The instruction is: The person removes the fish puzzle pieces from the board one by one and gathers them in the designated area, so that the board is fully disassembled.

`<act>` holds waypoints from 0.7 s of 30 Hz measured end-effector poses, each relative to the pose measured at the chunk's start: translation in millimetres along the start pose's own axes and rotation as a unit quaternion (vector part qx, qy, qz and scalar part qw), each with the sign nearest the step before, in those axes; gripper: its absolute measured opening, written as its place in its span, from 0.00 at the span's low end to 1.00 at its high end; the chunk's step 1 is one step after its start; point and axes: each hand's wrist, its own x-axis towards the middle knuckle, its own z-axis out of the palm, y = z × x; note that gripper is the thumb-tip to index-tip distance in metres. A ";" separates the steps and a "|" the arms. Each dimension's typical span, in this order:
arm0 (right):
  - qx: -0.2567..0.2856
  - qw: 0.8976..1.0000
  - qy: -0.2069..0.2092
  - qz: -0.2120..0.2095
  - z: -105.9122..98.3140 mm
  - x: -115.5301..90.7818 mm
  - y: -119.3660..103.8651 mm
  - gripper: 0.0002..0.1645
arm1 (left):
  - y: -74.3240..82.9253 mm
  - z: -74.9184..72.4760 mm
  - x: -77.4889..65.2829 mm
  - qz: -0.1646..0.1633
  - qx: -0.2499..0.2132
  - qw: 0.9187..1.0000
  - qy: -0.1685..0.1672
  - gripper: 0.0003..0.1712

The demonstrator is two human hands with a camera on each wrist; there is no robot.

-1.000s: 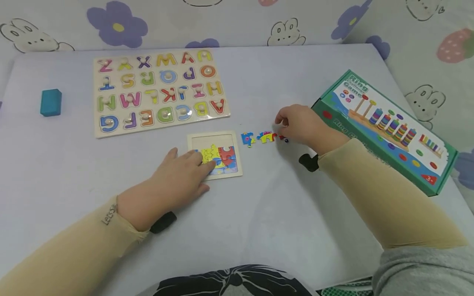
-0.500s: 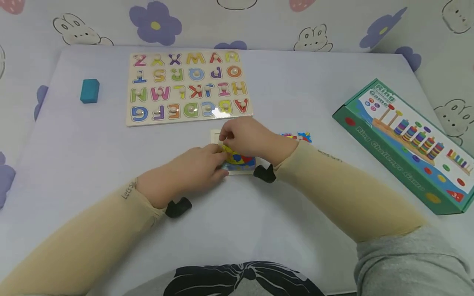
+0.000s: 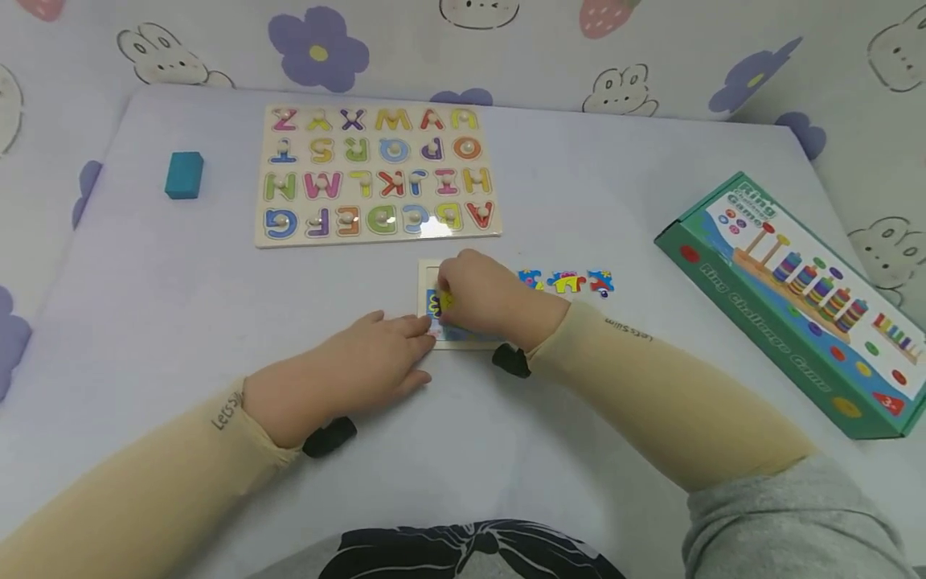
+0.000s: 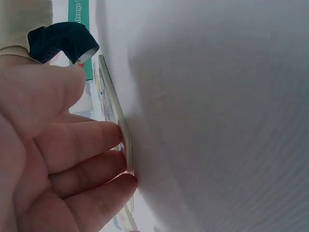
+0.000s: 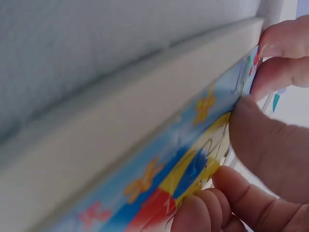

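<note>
I see a glossy, wood-framed puzzle (image 5: 130,107) beneath the curled right hand (image 3: 481,288), whose grip I can't confirm; the left hand (image 3: 362,355), fingers loose, touches its edge.

Up on the head, one camera peers forward and down across the table (image 3: 579,450). The left wrist's looks low and close past the left hand (image 4: 63,150) toward the green box (image 4: 79,14); the right wrist's sits right against the puzzle frame (image 5: 130,106), which all three share.

Left hand (image 3: 372,358) palm-down, right hand (image 3: 483,293) curled
</note>
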 end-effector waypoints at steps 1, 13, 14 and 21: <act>-0.001 1.000 0.003 0.000 0.5 -0.2 -0.3 0.24 | 0.2 -0.4 -0.1 -0.002 0.000 1.000 -0.001 0.30; 0.002 0.999 0.011 -0.031 5.1 -2.5 3.0 0.23 | 0.0 -0.8 0.6 -0.004 0.011 1.000 -0.007 0.30; -0.003 0.999 0.012 -0.034 5.0 -3.2 3.6 0.23 | -0.1 -0.7 0.8 -0.004 0.009 1.000 -0.007 0.30; -0.019 0.999 0.019 -0.044 -0.5 -10.7 9.2 0.25 | 0.0 0.5 2.3 -0.005 0.004 1.000 -0.008 0.30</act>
